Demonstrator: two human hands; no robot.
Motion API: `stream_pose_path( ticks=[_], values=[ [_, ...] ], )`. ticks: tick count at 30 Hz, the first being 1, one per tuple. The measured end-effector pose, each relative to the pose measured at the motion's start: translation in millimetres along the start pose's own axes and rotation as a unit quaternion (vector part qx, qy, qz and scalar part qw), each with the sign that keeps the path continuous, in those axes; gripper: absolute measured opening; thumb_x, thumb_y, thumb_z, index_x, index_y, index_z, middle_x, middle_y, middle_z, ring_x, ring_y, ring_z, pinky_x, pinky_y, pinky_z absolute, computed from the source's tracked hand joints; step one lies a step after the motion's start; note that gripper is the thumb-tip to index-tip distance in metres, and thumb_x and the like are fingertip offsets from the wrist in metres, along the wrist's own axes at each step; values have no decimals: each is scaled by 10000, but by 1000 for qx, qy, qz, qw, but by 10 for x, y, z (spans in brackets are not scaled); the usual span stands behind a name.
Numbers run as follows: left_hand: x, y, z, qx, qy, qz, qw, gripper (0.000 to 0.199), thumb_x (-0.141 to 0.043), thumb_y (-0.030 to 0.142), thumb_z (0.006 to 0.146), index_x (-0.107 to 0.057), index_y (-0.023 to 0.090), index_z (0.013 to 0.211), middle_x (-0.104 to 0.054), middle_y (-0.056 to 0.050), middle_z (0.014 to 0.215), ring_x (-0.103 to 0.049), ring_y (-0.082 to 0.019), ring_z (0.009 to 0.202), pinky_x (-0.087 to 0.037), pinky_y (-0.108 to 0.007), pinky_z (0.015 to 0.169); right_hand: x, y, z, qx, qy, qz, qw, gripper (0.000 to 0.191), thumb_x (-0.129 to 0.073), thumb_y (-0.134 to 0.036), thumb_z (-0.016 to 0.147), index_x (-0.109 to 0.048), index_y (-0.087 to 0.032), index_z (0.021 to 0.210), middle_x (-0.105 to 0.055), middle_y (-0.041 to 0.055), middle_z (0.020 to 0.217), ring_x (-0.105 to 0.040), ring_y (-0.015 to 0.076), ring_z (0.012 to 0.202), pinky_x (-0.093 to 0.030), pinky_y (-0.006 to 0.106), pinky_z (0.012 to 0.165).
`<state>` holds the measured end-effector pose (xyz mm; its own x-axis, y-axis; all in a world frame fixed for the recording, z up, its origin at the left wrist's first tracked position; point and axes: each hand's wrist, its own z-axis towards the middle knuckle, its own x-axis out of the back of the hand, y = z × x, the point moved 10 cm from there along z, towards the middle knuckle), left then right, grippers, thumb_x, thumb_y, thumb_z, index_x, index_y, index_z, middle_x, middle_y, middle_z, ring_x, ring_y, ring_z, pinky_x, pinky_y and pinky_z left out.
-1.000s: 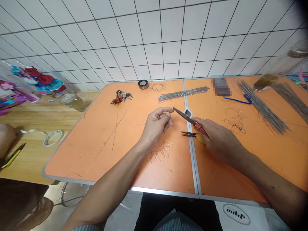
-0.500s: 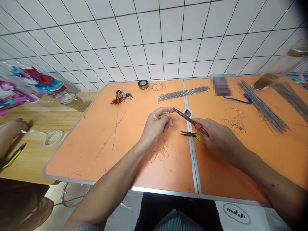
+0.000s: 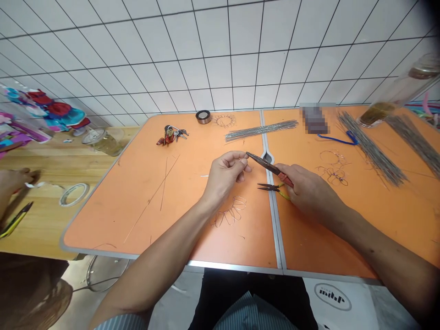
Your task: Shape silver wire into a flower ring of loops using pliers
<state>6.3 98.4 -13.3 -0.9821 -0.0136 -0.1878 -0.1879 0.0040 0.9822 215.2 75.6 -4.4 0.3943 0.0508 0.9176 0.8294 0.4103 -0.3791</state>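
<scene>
My right hand (image 3: 305,188) is closed round the red handles of long-nose pliers (image 3: 264,163). Their dark jaws point left, and the tip meets the fingertips of my left hand (image 3: 228,174). Thumb and index finger of that hand are pinched together on a thin wire (image 3: 204,176), whose bright end shows left of the hand; the rest is hidden by the fingers. Just below the red-handled pair lie yellow-handled pliers (image 3: 270,187). A wire piece bent into petal-like loops (image 3: 230,214) rests on the orange table (image 3: 247,247) under my left wrist, partly covered by it.
Wire bundles (image 3: 261,130) (image 3: 373,149) lie at the back and right, near looped wire flowers (image 3: 335,175) and a blue bent wire (image 3: 338,140). Keys (image 3: 172,134), black tape (image 3: 203,117) and a glass jar (image 3: 378,112) stand farther back. Another person's hand (image 3: 15,179) is at the left wooden table.
My left thumb and index finger have closed more tightly at the pliers' tip. The pliers have stayed almost in place. The whole view has shifted slightly.
</scene>
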Motion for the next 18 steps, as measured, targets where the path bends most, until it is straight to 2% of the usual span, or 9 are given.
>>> stream_pose_path(
  ticks=[5,9,12,15,18],
  values=[
    [53,-10,0,3,21,-5,1000,212,-846,355,863,-767,159,881,-768,-26,751,-543,-73,502,-424,-234,526,-28,-10,-29,21,26,-67,997,450,-386,-195,1125,-656,-242,1482,-742,92,1105,-682,256,898,-383,352,668],
    [57,-3,-9,16,28,-16,999,188,-839,316,842,-756,148,828,-749,-26,705,-532,-73,479,-411,-235,501,30,-115,-55,50,68,-190,978,490,-377,-154,1109,-673,-224,1493,-684,105,985,-622,257,812,-324,369,639],
    [56,5,-17,30,33,-33,998,143,-809,259,824,-738,140,792,-742,-33,677,-525,-72,457,-400,-231,481,51,-202,-61,62,84,-258,961,492,-365,-185,1125,-675,-187,1506,-659,120,920,-575,266,771,-303,388,631],
    [63,43,-18,26,38,-42,998,121,-792,239,827,-730,144,786,-735,-28,664,-530,-74,445,-393,-229,472,50,-249,-56,61,91,-272,956,507,-353,-186,1129,-645,-174,1543,-686,134,931,-588,277,810,-330,390,647],
    [77,79,-7,13,38,-38,998,137,-812,270,847,-741,156,826,-743,-18,683,-555,-79,456,-400,-229,477,83,-263,-49,52,101,-234,966,520,-335,-197,1138,-607,-164,1580,-719,141,973,-635,289,875,-364,387,674]
  ],
)
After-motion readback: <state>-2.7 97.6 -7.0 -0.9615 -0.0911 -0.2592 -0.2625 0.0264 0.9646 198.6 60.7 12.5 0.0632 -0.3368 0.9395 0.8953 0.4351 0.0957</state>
